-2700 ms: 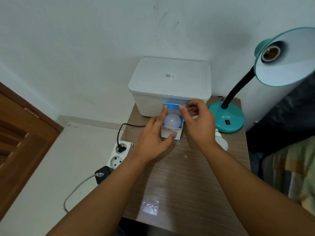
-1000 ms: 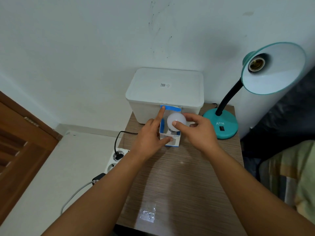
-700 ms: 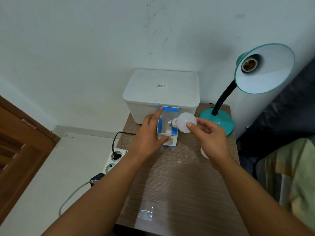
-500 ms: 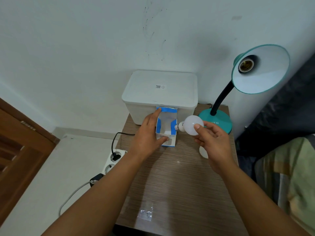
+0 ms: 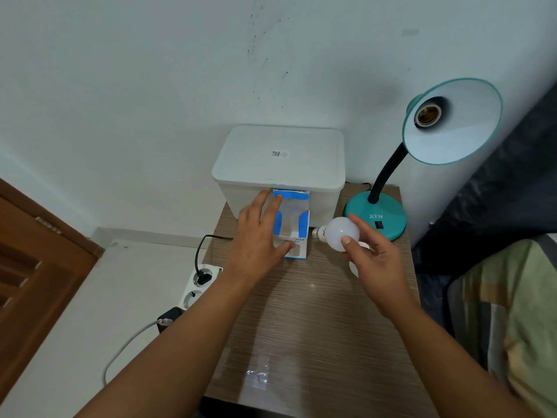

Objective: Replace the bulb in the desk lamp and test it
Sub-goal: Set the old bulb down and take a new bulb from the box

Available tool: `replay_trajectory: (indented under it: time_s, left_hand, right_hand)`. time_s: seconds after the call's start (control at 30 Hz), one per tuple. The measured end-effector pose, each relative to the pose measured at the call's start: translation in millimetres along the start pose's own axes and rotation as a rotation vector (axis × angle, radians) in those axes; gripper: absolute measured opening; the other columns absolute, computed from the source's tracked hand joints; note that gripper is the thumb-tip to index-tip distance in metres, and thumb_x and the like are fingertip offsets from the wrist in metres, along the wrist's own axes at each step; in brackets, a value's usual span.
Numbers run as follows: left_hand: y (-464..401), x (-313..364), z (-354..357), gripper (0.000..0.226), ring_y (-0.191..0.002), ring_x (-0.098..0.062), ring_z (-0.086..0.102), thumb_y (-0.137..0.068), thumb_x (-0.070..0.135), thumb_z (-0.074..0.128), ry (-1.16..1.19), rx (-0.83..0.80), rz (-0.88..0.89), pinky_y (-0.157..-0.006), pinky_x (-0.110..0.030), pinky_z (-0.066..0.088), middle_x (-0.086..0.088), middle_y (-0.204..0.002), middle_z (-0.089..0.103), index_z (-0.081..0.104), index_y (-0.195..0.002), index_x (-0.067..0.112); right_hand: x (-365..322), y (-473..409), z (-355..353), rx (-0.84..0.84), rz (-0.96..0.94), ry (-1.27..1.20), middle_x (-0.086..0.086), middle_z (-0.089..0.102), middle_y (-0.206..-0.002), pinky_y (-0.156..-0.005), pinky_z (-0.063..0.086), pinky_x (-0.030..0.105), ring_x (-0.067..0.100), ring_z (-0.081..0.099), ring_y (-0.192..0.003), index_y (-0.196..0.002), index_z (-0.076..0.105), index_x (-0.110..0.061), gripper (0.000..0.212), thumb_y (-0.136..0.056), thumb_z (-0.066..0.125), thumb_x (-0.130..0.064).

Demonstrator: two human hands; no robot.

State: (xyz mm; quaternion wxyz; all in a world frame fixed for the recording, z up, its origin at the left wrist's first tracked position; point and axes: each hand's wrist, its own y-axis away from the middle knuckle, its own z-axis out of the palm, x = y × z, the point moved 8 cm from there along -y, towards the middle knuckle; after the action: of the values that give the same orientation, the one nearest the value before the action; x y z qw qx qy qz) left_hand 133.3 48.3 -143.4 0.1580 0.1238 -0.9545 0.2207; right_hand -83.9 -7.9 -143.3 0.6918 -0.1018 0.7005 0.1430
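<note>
Head view showed the right hand (image 5: 375, 260) pinching a frosted white round-globed bulb (image 5: 342, 233) between thumb and fingertips, clamped on the globe, its metal screw base pointing left, held just above the striped wood-grain table (image 5: 301, 321) beside the blue-and-white cardboard bulb box (image 5: 294, 233). The left hand (image 5: 256, 239) steadied that box, fingers mostly straight along its side, thumb at its lower front. The teal gooseneck desk lamp (image 5: 452, 122) stood at the right, its socket bare. The bulb looked light, smooth and breakable; a gentle grip round the widest part of the globe seemed best, leaving the thread free
</note>
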Motion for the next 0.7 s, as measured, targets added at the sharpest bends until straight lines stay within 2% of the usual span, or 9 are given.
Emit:
replay_trajectory:
  time_s: [0.17, 0.37, 0.53, 0.7]
  left_hand:
    - [-1.9, 8.9, -5.9, 0.088, -0.126, -0.031, 0.037, -0.066, 0.047, 0.087, -0.18, 0.028, 0.102, -0.097, -0.043, 0.047, -0.004, -0.158, 0.029, 0.048, -0.14, 0.02]
    - [0.1, 8.4, -4.1, 0.066, -0.125, -0.024, 0.039, -0.068, 0.041, 0.086, -0.162, -0.018, 0.098, -0.094, -0.047, 0.05, 0.003, -0.162, 0.031, 0.051, -0.12, 0.024]
    - [3.4, 5.7, -5.1, 0.072, -0.128, -0.024, 0.043, -0.067, 0.032, 0.089, -0.049, -0.021, 0.046, -0.097, -0.049, 0.049, 0.004, -0.161, 0.033, 0.043, -0.123, 0.026]
    - [6.2, 2.5, 2.1, 0.075, -0.139, -0.024, 0.035, -0.075, 0.04, 0.082, -0.114, -0.071, 0.047, -0.101, -0.05, 0.048, 0.003, -0.165, 0.024, 0.042, -0.136, 0.024]
  right_hand:
    - [-0.8, 2.6, -0.8, 0.001, -0.005, -0.013, -0.02, 0.061, -0.116, -0.073, 0.049, 0.007, -0.012, 0.064, -0.091, -0.125, 0.059, -0.032, 0.039, -0.092, 0.065, -0.013]
    - [5.9, 4.1, -6.0, 0.015, 0.017, -0.009, -0.017, 0.063, -0.12, -0.076, 0.052, 0.012, -0.001, 0.067, -0.099, -0.121, 0.06, -0.041, 0.039, -0.091, 0.067, -0.018]
    - [5.8, 6.6, -6.8, 0.02, 0.018, -0.021, -0.014, 0.063, -0.122, -0.074, 0.052, 0.011, -0.005, 0.067, -0.095, -0.126, 0.059, -0.035, 0.041, -0.091, 0.067, -0.017]
    - [5.5, 8.1, -8.0, 0.026, 0.022, -0.001, -0.018, 0.062, -0.12, -0.079, 0.054, 0.016, -0.004, 0.067, -0.096, -0.126, 0.059, -0.037, 0.041, -0.091, 0.067, -0.018]
